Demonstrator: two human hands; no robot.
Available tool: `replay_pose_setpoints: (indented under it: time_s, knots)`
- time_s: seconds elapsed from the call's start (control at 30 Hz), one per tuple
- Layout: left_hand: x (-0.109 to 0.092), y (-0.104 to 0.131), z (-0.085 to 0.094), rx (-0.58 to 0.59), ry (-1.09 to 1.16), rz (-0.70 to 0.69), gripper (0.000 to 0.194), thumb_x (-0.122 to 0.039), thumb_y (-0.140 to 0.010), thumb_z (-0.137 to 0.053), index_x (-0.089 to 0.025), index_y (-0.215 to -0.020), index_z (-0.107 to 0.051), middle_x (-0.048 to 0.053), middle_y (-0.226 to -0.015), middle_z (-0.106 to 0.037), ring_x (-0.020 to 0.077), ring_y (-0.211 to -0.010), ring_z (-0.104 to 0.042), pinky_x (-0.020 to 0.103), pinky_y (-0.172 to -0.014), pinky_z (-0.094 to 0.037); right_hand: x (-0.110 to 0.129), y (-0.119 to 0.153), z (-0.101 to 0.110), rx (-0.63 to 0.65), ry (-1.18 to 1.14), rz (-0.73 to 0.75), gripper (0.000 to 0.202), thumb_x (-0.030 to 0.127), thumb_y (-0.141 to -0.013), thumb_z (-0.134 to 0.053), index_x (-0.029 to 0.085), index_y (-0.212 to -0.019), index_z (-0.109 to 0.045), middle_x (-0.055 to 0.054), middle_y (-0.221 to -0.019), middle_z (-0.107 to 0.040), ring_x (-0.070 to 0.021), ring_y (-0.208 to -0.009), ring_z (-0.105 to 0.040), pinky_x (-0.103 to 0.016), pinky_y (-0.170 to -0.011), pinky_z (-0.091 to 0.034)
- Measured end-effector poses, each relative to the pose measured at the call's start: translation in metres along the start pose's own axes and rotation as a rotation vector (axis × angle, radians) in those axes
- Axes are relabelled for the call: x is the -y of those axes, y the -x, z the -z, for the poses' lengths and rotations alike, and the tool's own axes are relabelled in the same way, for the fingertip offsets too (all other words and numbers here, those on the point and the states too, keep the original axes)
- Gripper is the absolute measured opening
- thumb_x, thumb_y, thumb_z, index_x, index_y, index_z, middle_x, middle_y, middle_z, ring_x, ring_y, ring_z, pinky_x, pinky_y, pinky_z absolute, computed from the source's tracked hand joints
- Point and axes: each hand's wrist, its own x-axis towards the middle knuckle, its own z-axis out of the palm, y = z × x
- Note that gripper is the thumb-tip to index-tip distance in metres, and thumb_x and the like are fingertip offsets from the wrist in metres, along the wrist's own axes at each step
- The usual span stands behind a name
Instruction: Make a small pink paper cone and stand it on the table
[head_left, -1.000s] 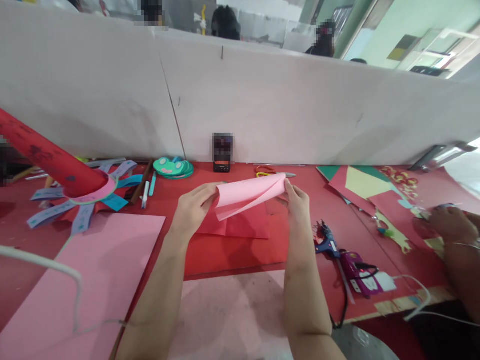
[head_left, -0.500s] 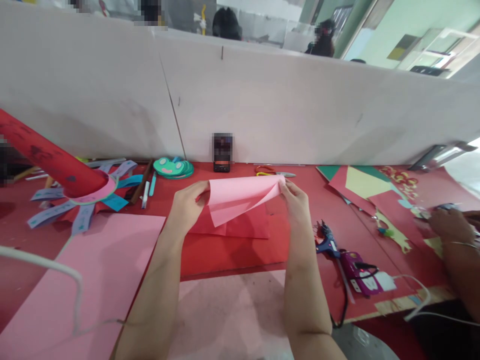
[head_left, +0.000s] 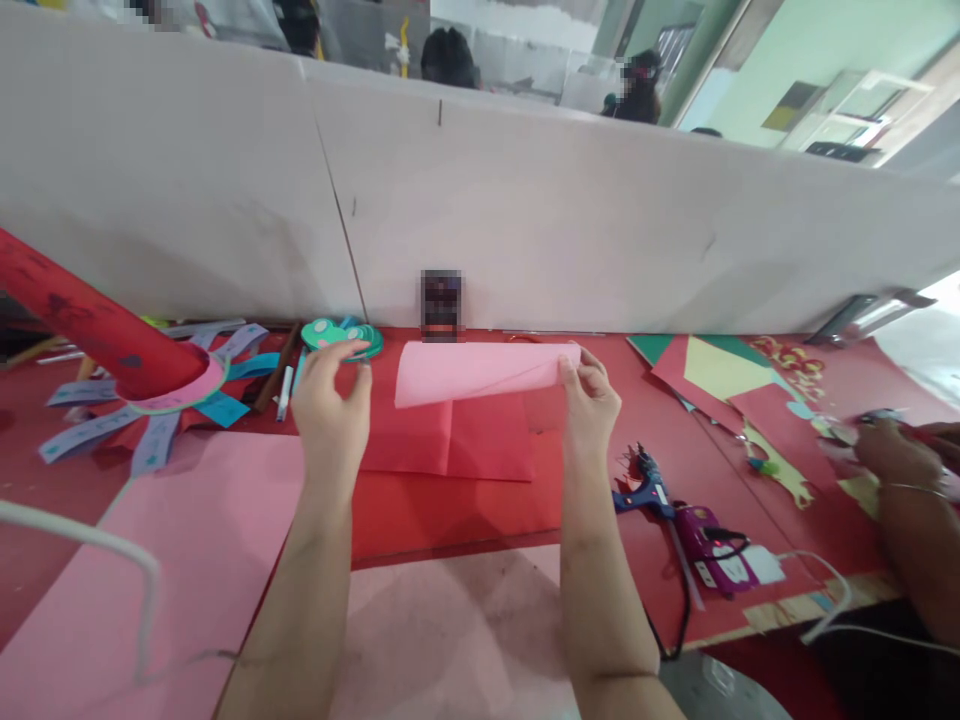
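Right hand (head_left: 590,400) is pinching the pink paper (head_left: 480,370) by one end; left hand (head_left: 332,410) is empty, fingers parted. With just one grip, I'd guess it could sag or spring open. Looks smooth, loosely curled, slanted edge, held above red paper (head_left: 487,445) on the desk (head_left: 645,400).
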Motion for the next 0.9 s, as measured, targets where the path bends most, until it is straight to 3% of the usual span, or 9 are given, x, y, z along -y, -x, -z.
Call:
replay_pose_setpoints:
  time_s: [0.07, 0.2, 0.37, 0.57, 0.77, 0.9]
  knots:
    - [-0.017, 0.004, 0.007, -0.002, 0.036, -0.038, 0.018, -0.025, -0.084, -0.053, -0.025, -0.099, -0.064, 0.002, -0.099, -0.066, 0.0164, -0.093, -0.062, 0.032, -0.089, -0.048, 0.010, 0.012, -0.008, -0.021, 0.015, 0.073, 0.022, 0.034, -0.073, -0.067, 0.018, -0.059, -0.060, -0.007, -0.117, -0.062, -0.0187, -0.110, -0.057, -0.037, -0.095, -0.045]
    - [-0.046, 0.019, 0.003, 0.246, 0.066, -0.179, 0.013, -0.028, -0.083, -0.058, -0.024, -0.094, -0.064, 0.001, -0.097, -0.067, 0.0165, -0.093, -0.061, 0.030, -0.087, -0.049, 0.029, 0.041, -0.026, 0.091, 0.019, 0.133, 0.022, 0.031, -0.076, -0.065, 0.020, -0.059, -0.056, -0.005, -0.126, -0.057, -0.0182, -0.112, -0.055, -0.034, -0.086, -0.049]
    - [-0.050, 0.030, -0.015, 0.387, 0.130, -0.151, 0.010, -0.028, -0.082, -0.060, -0.023, -0.090, -0.063, 0.001, -0.092, -0.066, 0.0148, -0.084, -0.062, 0.028, -0.079, -0.050, 0.039, 0.062, -0.037, 0.278, 0.033, 0.120, 0.024, 0.031, -0.076, -0.066, 0.020, -0.057, -0.055, -0.004, -0.128, -0.057, -0.0181, -0.109, -0.056, -0.034, -0.086, -0.048]
    - [-0.043, 0.026, -0.015, 0.376, 0.186, -0.067, 0.008, -0.028, -0.080, -0.062, -0.022, -0.075, -0.061, 0.000, -0.079, -0.065, 0.0139, -0.076, -0.060, 0.026, -0.073, -0.049, 0.040, 0.064, -0.038, 0.433, 0.011, 0.093, 0.028, 0.032, -0.079, -0.062, 0.020, -0.058, -0.050, -0.006, -0.122, -0.061, -0.0191, -0.108, -0.057, -0.032, -0.081, -0.048]
    - [-0.045, 0.026, -0.018, 0.379, 0.252, -0.006, 0.006, -0.022, -0.079, -0.061, -0.020, -0.073, -0.060, 0.000, -0.077, -0.064, 0.0133, -0.076, -0.059, 0.024, -0.070, -0.048, 0.036, 0.057, -0.033, 0.479, 0.110, 0.266, 0.036, 0.031, -0.079, -0.063, 0.019, -0.053, -0.041, -0.008, -0.120, -0.062, -0.0183, -0.093, -0.062, -0.034, -0.076, -0.051]
    - [-0.042, 0.026, -0.020, 0.344, 0.262, 0.023, 0.008, -0.025, -0.079, -0.062, -0.020, -0.073, -0.060, -0.001, -0.076, -0.064, 0.0130, -0.074, -0.059, 0.025, -0.071, -0.048, 0.033, 0.052, -0.031, 0.552, 0.095, 0.368, 0.037, 0.027, -0.081, -0.062, 0.019, -0.053, -0.039, -0.011, -0.122, -0.061, -0.0201, -0.098, -0.063, -0.037, -0.081, -0.053]
